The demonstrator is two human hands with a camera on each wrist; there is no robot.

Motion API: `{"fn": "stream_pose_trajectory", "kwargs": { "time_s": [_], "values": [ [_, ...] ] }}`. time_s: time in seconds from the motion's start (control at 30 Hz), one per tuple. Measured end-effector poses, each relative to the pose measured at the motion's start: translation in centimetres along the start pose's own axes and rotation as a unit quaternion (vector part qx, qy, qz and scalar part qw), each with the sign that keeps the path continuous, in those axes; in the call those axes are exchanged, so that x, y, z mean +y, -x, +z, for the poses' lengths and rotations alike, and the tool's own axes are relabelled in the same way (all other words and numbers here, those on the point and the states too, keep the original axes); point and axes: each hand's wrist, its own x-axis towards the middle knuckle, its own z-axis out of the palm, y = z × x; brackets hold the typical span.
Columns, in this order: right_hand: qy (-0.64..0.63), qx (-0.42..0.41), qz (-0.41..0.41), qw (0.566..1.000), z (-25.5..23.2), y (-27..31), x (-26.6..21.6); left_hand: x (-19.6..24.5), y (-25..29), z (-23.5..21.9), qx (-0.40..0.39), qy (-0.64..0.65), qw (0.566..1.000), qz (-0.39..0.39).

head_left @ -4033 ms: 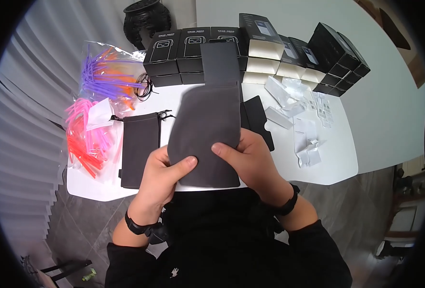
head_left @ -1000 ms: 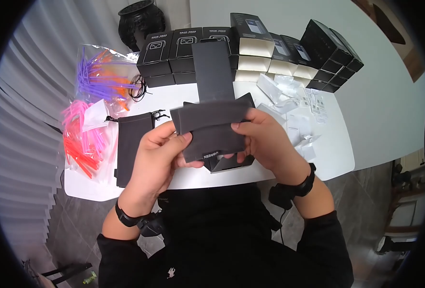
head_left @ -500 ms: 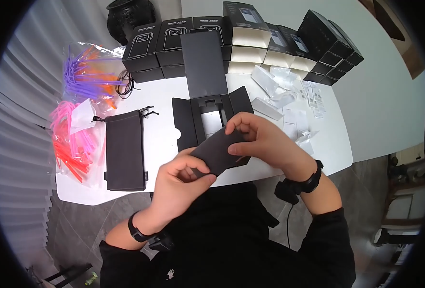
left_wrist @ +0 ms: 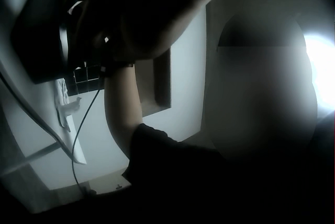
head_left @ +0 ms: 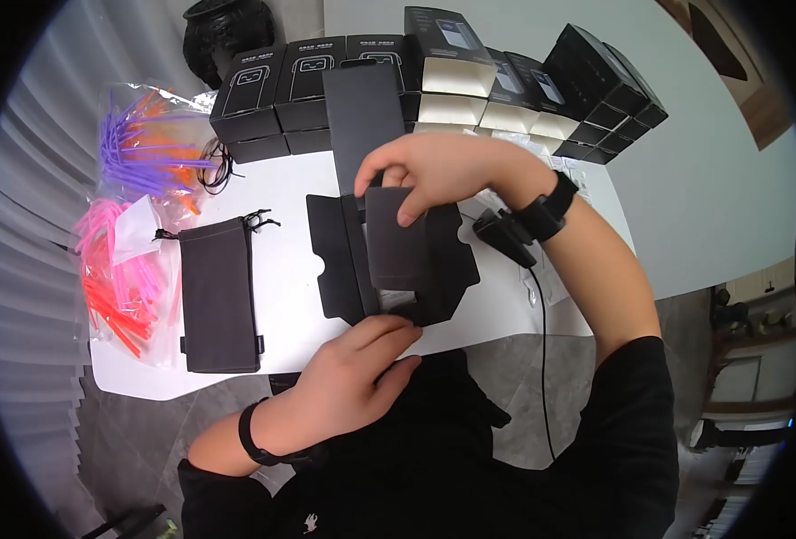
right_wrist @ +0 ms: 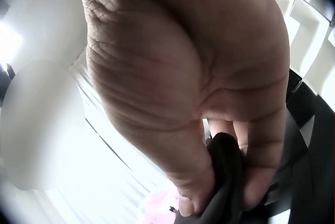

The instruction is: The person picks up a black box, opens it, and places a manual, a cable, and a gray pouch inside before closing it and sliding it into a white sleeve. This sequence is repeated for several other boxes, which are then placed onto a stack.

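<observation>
My right hand (head_left: 447,169) pinches a folded dark grey cloth pouch (head_left: 398,238) by its far end, thumb on top. In the right wrist view, the pouch (right_wrist: 226,174) is bunched between thumb and fingers. It lies over the inner tray of an open black box (head_left: 332,256), whose side flaps are spread and long lid (head_left: 362,112) stretches away. Something white shows past the pouch's near end. At the box's near edge rests my left hand (head_left: 349,377), fingers extended and holding nothing. The left wrist view is dark and hides that hand's fingers.
A flat drawstring pouch (head_left: 218,305) lies left of the box. Beyond it are bags of purple and orange sticks (head_left: 146,148) and pink and red ones (head_left: 119,260), plus a black cord (head_left: 218,166). Stacked black boxes (head_left: 313,76) line the table's back; white packaging lies right.
The pouch, spread flat in both hands at first, has been folded small and moved over the open box. My left hand has let go of it and come to the box's near edge.
</observation>
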Motion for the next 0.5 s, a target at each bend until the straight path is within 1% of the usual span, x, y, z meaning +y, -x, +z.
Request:
{"fn": "stream_pose_trajectory", "kwargs": {
  "time_s": [0.03,0.13,0.17,0.2,0.23,0.3,0.4,0.47,0.5],
  "values": [
    [0.01,-0.012,-0.01,1.0,0.6,-0.9,0.6,0.0,0.0,0.1,0.016,-0.059,0.997,0.037],
    [0.025,-0.062,0.022,0.998,1.7,-2.2,0.9,-0.4,-1.1,0.4,0.057,-0.193,0.975,0.096],
    [0.036,-0.076,0.032,0.996,2.1,-2.3,1.0,-0.5,-1.4,0.6,0.05,-0.234,0.968,0.079],
    [0.03,-0.072,0.021,0.997,2.6,-2.5,1.4,-0.7,-1.6,0.9,0.042,-0.274,0.959,0.062],
    [0.054,-0.052,0.008,0.997,2.8,-2.3,1.1,-1.0,-1.7,1.2,0.035,-0.313,0.948,0.045],
    [0.101,-0.011,-0.015,0.995,3.3,-1.9,0.5,-2.1,-1.8,1.6,0.013,-0.329,0.943,0.044],
    [0.204,0.067,0.031,0.976,5.3,-1.9,1.4,-2.9,-2.0,1.7,-0.008,-0.344,0.938,0.047],
    [0.311,0.138,-0.037,0.94,6.5,-1.1,1.6,-3.0,-2.3,1.6,-0.018,-0.349,0.936,0.043],
    [0.362,0.172,-0.072,0.913,7.0,-0.9,1.6,-2.9,-2.6,1.5,-0.024,-0.35,0.936,0.038]
  ]
}}
